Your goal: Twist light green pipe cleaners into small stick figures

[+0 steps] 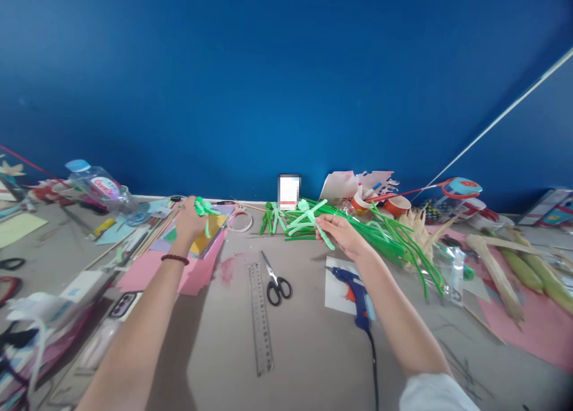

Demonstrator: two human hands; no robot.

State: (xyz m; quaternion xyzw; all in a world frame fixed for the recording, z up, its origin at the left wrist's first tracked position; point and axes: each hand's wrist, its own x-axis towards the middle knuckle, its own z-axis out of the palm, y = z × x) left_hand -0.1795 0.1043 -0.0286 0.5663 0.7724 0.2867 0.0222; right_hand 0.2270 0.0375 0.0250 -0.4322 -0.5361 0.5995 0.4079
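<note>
Now, left hand (188, 220) gripping green figure (203, 208), right hand (342, 232) pinching pale-green stem (308, 218)

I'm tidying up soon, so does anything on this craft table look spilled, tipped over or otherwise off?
Yes. A clear plastic water bottle lies tipped on its side at the far left, and a reddish smear stains the bare table left of the ruler. The glue gun lies on white paper.
</note>
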